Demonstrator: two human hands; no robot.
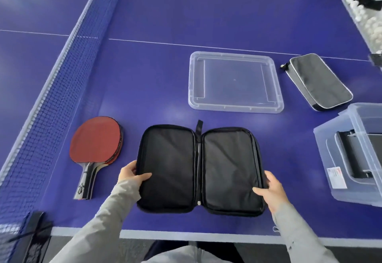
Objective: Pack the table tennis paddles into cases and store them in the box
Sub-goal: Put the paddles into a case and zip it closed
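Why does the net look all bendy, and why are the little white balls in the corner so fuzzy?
Head view, left side: the wide-angle lens bows the net. Head view, top right corner: the white balls are smeared by blur, too soft to count. Head view, middle: the open case is sharp, with faint pale glare on the table just beyond it.

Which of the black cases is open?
The black case right in front, gripped by the left hand and right hand, lies spread flat. The other case, beside the clear lid, is closed.
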